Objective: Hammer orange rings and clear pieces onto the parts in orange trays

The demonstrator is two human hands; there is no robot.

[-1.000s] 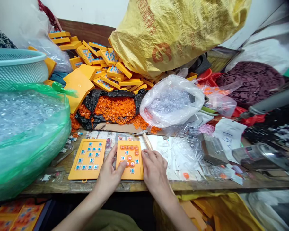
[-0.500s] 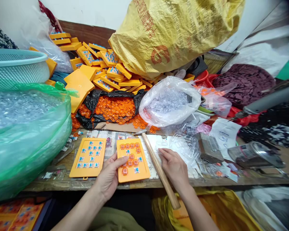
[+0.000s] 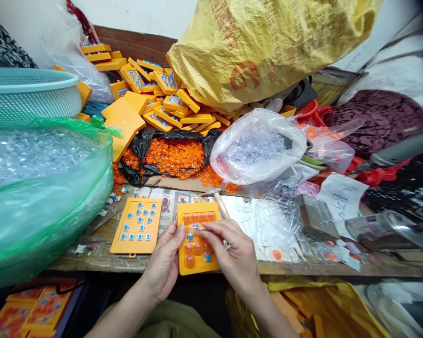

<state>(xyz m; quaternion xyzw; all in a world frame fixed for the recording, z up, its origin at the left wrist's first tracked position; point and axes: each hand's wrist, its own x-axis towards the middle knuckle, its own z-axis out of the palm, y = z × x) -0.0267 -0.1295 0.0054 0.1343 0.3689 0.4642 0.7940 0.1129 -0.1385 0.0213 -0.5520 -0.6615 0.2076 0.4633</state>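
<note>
A yellow-orange panel (image 3: 198,268) with orange round caps and a few bare blue switches is held at its left edge by my left hand (image 3: 165,256), thumb on top. Over the panel's right part is my right hand (image 3: 234,249), its thumb and fingers pinched at the surface; what they grip is too small to make out. A second panel (image 3: 135,227), showing only blue switches, lies flat on the bench to the left. A hammer (image 3: 223,205) lies behind my right hand, its handle partly covered.
Behind the panels a black bag (image 3: 176,157) holds orange caps, beside a white bag (image 3: 257,145) of clear pieces. A green bag (image 3: 56,206) stands left. Stacked yellow panels (image 3: 176,105) lie at the back, a grey block (image 3: 317,218) at right.
My right hand has moved left from beside the hammer onto the held panel. The panel has turned more upright, and a loose orange cap now shows on the bench to the right.
</note>
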